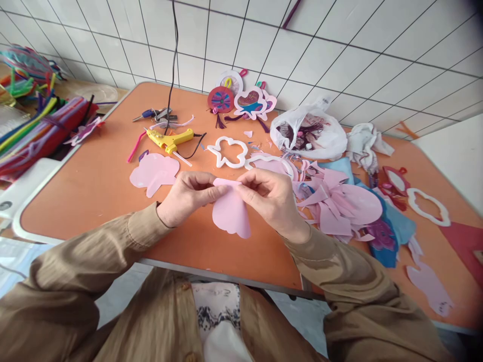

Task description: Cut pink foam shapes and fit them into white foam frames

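Observation:
Between both hands hangs a pink foam sheet cutout (231,213) with a wavy lower edge, its top edge folded or bent over. My left hand (192,195) pinches the upper left of it with thumb and fingers. Close beside, my right hand (269,198) pinches the upper right corner the same way. Left of my left hand, a pink flower-shaped cutout (155,172) lies flat on the orange table (94,201). Beyond the hands lies a white wavy outline frame (231,152), and a yellow glue gun (170,140) rests to its left.
Pink scraps (335,201) pile up on the right, before a white plastic bag (309,133) of dark threads. Finished-looking ornaments (249,102) lean at the tiled wall. Keys (160,115) lie behind the glue gun. Coloured pipe cleaners (45,125) are bundled at far left.

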A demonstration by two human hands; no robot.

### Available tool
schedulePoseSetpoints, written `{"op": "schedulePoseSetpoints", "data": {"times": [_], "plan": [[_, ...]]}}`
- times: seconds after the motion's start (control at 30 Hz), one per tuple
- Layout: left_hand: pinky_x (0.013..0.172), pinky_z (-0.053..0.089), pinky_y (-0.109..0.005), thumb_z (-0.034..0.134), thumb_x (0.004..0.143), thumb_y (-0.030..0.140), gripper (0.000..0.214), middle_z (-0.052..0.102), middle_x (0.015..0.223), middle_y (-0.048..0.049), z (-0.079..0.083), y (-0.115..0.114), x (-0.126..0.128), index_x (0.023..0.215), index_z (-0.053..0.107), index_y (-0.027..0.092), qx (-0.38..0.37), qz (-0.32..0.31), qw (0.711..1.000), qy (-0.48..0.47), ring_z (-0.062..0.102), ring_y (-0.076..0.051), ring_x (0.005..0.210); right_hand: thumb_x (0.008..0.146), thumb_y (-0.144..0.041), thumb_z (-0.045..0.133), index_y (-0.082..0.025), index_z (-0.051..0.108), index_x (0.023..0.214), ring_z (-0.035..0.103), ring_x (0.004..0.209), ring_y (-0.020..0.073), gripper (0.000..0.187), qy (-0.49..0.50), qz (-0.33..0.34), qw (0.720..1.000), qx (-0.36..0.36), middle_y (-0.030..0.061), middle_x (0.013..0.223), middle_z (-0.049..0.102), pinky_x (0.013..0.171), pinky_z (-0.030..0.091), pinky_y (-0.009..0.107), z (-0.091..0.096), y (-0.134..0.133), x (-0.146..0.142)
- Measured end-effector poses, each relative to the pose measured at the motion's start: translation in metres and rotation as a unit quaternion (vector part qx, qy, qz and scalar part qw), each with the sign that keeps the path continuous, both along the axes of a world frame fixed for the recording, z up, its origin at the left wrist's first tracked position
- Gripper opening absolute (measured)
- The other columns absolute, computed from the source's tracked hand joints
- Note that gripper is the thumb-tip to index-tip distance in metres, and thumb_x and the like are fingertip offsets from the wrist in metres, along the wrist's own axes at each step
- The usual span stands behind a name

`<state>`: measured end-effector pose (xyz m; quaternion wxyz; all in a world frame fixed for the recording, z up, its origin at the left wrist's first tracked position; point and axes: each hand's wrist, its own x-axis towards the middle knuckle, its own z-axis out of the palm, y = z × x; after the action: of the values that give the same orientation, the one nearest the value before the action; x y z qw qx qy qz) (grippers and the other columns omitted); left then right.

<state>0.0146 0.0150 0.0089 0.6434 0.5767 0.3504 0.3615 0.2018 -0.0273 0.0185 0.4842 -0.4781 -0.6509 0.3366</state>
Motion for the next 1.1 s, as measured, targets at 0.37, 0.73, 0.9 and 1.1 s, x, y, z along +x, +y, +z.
{"op": "schedulePoseSetpoints", "data": {"times": [0.37, 0.73, 0.9, 1.1], "plan": [[0.058, 0.042, -0.026, 0.083, 0.077, 0.039, 0.031, 0.056, 0.058, 0.0013, 0.004, 0.016, -0.019, 0.059, 0.07, 0.018, 0.097, 0.131, 0.987, -0.014, 0.048, -0.011, 0.059, 0.087, -0.017, 0.072, -0.018, 0.075, 0.105, 0.072, 0.098, 0.0245, 0.019, -0.288, 0.096, 0.952, 0.022, 0.0085, 0.103, 0.077, 0.084, 0.057, 0.038, -0.017, 0.027, 0.035], [0.061, 0.045, -0.025, 0.085, 0.077, 0.038, 0.025, 0.064, 0.066, 0.0019, 0.0, 0.018, -0.017, 0.067, 0.072, 0.019, 0.06, 0.096, 0.993, -0.033, 0.052, -0.011, 0.064, 0.092, -0.02, 0.063, -0.017, 0.071, 0.103, 0.061, 0.088, 0.0255, 0.014, -0.55, 0.148, 0.821, -0.018, 0.011, 0.098, 0.064, 0.074, 0.043, 0.036, -0.023, 0.015, 0.019], [0.053, 0.042, -0.023, 0.083, 0.074, 0.049, 0.037, 0.059, 0.063, 0.0008, -0.001, 0.015, -0.014, 0.066, 0.066, 0.017, 0.019, 0.085, 0.996, -0.036, 0.05, -0.01, 0.058, 0.092, -0.022, 0.061, -0.02, 0.067, 0.101, 0.058, 0.085, 0.025, 0.011, -0.573, 0.147, 0.806, -0.004, 0.0107, 0.097, 0.064, 0.072, 0.041, 0.036, -0.019, 0.011, 0.023], [0.045, 0.04, -0.022, 0.084, 0.071, 0.055, 0.042, 0.062, 0.062, 0.0002, -0.004, 0.014, -0.013, 0.072, 0.069, 0.016, -0.015, 0.043, 0.999, -0.025, 0.052, -0.011, 0.052, 0.084, -0.021, 0.065, -0.022, 0.064, 0.117, 0.066, 0.097, 0.0243, 0.033, -0.41, 0.127, 0.903, -0.026, 0.0087, 0.11, 0.071, 0.081, 0.052, 0.037, -0.028, 0.029, 0.042]]}}
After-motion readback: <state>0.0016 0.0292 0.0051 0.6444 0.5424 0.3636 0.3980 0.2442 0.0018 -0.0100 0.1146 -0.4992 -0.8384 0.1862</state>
